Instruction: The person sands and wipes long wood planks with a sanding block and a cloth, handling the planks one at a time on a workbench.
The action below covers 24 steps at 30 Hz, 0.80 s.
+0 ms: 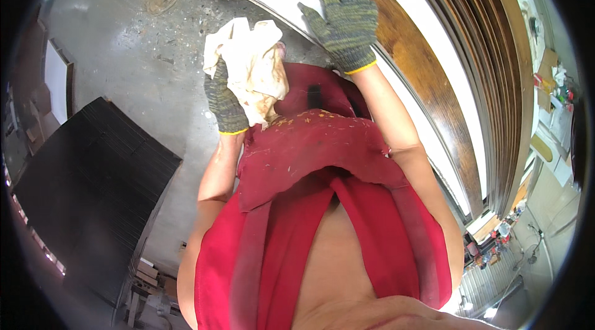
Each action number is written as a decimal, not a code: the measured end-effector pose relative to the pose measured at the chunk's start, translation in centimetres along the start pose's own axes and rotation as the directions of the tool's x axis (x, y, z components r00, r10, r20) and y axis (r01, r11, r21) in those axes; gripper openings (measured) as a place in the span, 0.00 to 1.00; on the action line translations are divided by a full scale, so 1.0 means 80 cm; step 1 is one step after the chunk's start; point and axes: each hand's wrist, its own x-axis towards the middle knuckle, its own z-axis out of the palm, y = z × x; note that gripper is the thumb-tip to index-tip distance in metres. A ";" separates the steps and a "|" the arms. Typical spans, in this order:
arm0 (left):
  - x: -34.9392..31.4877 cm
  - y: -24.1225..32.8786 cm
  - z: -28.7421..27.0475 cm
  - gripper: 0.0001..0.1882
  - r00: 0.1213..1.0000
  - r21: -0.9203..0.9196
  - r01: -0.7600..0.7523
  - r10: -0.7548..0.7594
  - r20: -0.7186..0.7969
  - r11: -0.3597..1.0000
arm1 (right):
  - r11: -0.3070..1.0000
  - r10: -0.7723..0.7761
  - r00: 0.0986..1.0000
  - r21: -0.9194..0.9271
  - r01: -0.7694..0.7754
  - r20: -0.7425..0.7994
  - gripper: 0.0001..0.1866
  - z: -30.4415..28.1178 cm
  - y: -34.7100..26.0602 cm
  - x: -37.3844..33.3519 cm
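My left hand (222, 99), in a dark grey-green knit glove with a yellow cuff, grips a crumpled cream rag (251, 60). Brownish stains mark the rag, and its folds hide most of my left fingers. My right hand (344, 23), gloved the same way, is open with its fingers spread and nothing in it. It lies over the edge of a glossy brown wooden panel (406, 51) and the white strip (290, 0) beside it. Whether the palm presses on the panel cannot be made out.
Several long brown boards (480, 39) stand close together to the right. A large black sheet-like panel (93, 175) is at the left. Between them runs a spotted grey concrete floor (139, 39). Cluttered small items (496, 246) line the far right side.
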 end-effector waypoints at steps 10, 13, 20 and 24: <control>-0.002 0.011 0.026 0.20 1.000 0.034 -0.028 0.028 0.008 0.999 | 0.996 0.030 0.996 -0.086 -0.023 0.085 0.28 -0.101 0.037 -0.066; 0.004 0.009 0.021 0.21 1.000 0.093 -0.002 0.001 0.019 0.996 | 0.996 -0.001 0.998 -0.092 0.006 0.059 0.28 -0.100 0.030 -0.052; 0.017 0.005 -0.004 0.19 0.993 0.460 -0.116 0.107 0.046 0.880 | 0.982 -0.180 0.984 -0.068 0.179 -0.015 0.29 -0.003 -0.007 0.077; 0.017 0.006 -0.020 0.20 0.984 0.576 -0.151 0.175 0.013 0.803 | 0.992 -0.130 0.982 0.021 0.128 0.137 0.30 0.044 -0.031 0.133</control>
